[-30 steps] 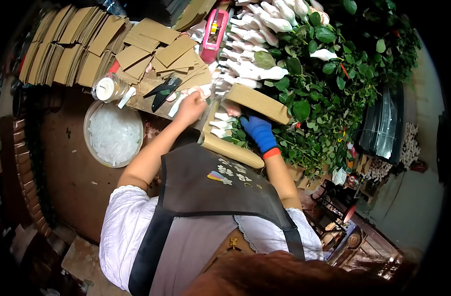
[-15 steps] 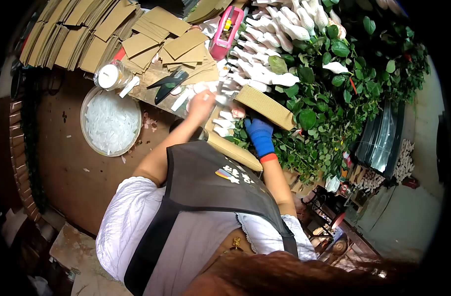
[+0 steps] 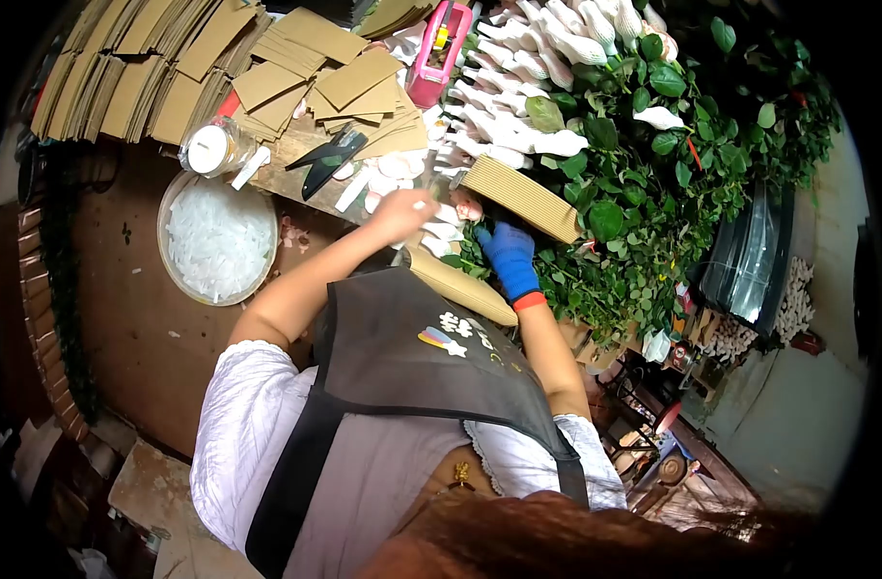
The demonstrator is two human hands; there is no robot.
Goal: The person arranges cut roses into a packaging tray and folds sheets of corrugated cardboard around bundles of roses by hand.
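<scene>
My bare left hand is closed over the table edge, fingers drawn together at a small whitish piece that I cannot make out. Close to its fingertips is a pale pink rose with its bloom uncovered. My right hand, in a blue knit glove with an orange cuff, curls round the rose's leafy stem just below the bloom; the fingertips are partly hidden. Between my hands lie several roses in white net sleeves. Corrugated cardboard strips flank this spot, one beyond the glove and one against my apron.
Netted roses and dense foliage fill the right side. Black scissors, a clear jar, a pink tape dispenser and cardboard pieces lie on the table. A round tub of white strips stands at left.
My left hand has shifted slightly right and down, closer to the rose. The gloved right hand stays almost in place, and the rose bloom shows a little more clearly.
</scene>
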